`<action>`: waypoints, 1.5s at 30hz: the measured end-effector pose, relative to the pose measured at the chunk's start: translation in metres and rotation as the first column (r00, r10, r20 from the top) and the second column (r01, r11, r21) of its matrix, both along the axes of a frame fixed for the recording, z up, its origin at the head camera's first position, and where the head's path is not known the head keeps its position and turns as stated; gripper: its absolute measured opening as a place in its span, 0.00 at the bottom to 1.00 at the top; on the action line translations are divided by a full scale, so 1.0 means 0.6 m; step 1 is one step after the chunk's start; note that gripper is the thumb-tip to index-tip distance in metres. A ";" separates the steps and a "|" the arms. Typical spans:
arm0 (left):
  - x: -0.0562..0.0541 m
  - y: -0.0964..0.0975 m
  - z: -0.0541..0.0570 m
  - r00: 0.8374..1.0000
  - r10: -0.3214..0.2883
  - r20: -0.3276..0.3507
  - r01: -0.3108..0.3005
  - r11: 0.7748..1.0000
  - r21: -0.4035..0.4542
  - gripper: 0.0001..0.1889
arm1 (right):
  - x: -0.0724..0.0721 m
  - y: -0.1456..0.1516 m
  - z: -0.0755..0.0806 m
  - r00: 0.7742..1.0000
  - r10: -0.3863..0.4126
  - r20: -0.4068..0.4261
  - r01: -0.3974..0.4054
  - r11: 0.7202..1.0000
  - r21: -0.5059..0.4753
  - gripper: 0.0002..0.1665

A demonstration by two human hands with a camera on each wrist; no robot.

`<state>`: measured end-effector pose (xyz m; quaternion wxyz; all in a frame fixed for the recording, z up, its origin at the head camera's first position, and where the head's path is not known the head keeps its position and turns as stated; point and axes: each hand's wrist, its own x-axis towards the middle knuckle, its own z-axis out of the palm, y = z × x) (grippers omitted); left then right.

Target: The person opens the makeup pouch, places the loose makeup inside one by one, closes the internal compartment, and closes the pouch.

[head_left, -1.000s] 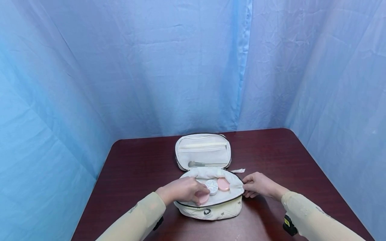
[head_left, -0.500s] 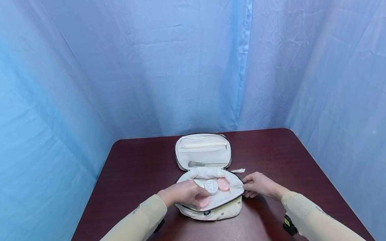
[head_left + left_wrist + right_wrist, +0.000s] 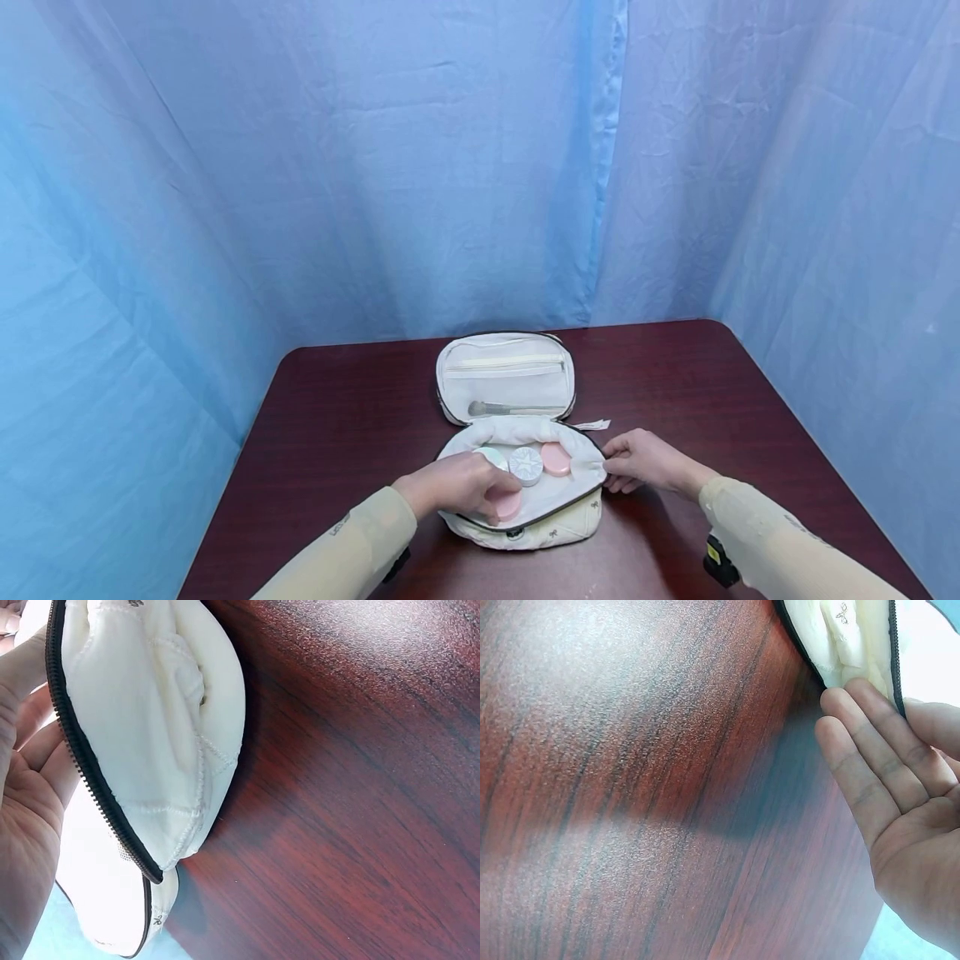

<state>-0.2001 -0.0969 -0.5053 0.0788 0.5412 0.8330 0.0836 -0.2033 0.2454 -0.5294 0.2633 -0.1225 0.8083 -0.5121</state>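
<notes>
In the head view a cream makeup bag (image 3: pixel 566 525) with a dark zip lies unzipped on the table, its lid (image 3: pixel 504 350) folded back. My left hand (image 3: pixel 457 485) reaches into it and holds a pink round compact (image 3: pixel 505 506); in the left wrist view the fingers pass behind the zip edge and their tips are hidden. Beside it in the bag are a pale green round case (image 3: pixel 492 456), a white round case with an embossed top (image 3: pixel 526 466) and a second pink round case (image 3: pixel 556 458). My right hand (image 3: pixel 645 461) pinches the bag's right edge.
A makeup brush (image 3: pixel 513 409) sits in the lid's see-through pocket. A white tag (image 3: pixel 592 425) sticks out at the bag's right. The dark red wooden table (image 3: pixel 352 400) has blue curtains (image 3: pixel 450 167) behind and at both sides.
My left hand has shifted slightly toward me with the pink compact, uncovering the pale green case. The bag's front edge has sagged a little. The right hand has stayed in place.
</notes>
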 end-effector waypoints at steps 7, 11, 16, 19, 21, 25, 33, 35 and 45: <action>0.003 -0.001 -0.002 1.000 0.015 0.006 -0.015 1.000 0.002 0.17 | 0.000 0.000 0.000 1.000 0.001 0.005 -0.001 1.000 -0.004 0.13; 0.003 -0.001 -0.003 1.000 0.001 -0.016 -0.001 1.000 0.004 0.15 | 0.000 -0.001 -0.001 1.000 0.000 0.007 0.000 1.000 -0.010 0.13; 0.002 -0.001 -0.004 0.999 0.006 -0.033 -0.006 1.000 -0.009 0.15 | -0.001 0.000 -0.003 1.000 -0.004 0.013 0.004 1.000 -0.014 0.14; 0.002 -0.002 -0.004 0.999 0.009 -0.039 -0.009 1.000 -0.013 0.13 | -0.002 0.001 -0.005 1.000 -0.006 0.014 0.006 1.000 -0.010 0.13; 0.002 -0.003 -0.005 0.999 0.015 -0.033 -0.016 1.000 -0.020 0.13 | -0.001 0.001 -0.005 1.000 -0.005 0.013 0.006 1.000 -0.010 0.13; 0.001 -0.004 -0.005 0.999 0.039 0.002 -0.039 0.998 -0.049 0.12 | -0.001 0.001 -0.006 1.000 -0.007 0.012 0.007 1.000 -0.016 0.13; 0.003 -0.005 -0.008 0.999 0.015 -0.029 -0.015 1.000 -0.006 0.09 | 0.000 0.001 -0.008 1.000 -0.012 0.012 0.012 1.000 -0.018 0.13; 0.002 -0.005 -0.010 0.999 -0.014 -0.044 0.015 1.000 0.021 0.10 | 0.000 0.001 -0.008 1.000 -0.013 0.011 0.014 1.000 -0.015 0.13; 0.004 0.002 -0.020 0.991 -0.128 -0.029 0.130 0.990 0.052 0.06 | 0.000 0.002 -0.008 1.000 -0.011 0.015 0.011 1.000 -0.021 0.13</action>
